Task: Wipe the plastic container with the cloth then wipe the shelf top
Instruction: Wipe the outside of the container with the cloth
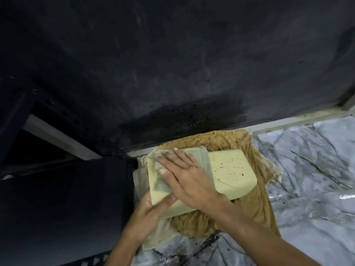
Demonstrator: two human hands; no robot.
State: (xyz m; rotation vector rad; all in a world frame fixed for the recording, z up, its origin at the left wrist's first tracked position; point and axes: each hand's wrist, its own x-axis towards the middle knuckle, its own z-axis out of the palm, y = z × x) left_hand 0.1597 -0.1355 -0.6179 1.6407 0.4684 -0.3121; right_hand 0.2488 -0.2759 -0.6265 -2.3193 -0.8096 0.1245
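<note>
A pale yellow plastic container (230,169) with dark specks on its top lies over a plastic bag of brown powder (255,204). My left hand (151,210) grips its near left corner from below. My right hand (184,171) presses flat on a folded grey-green cloth (199,156) that lies on the container's left half. The shelf top (307,162) is a white, marble-patterned surface with dark streaks, beneath the bag.
A dark soot-stained wall (172,64) rises right behind the container. A black cabinet or appliance (67,208) stands at the left, beside the bag. A pale ledge (288,121) runs along the foot of the wall.
</note>
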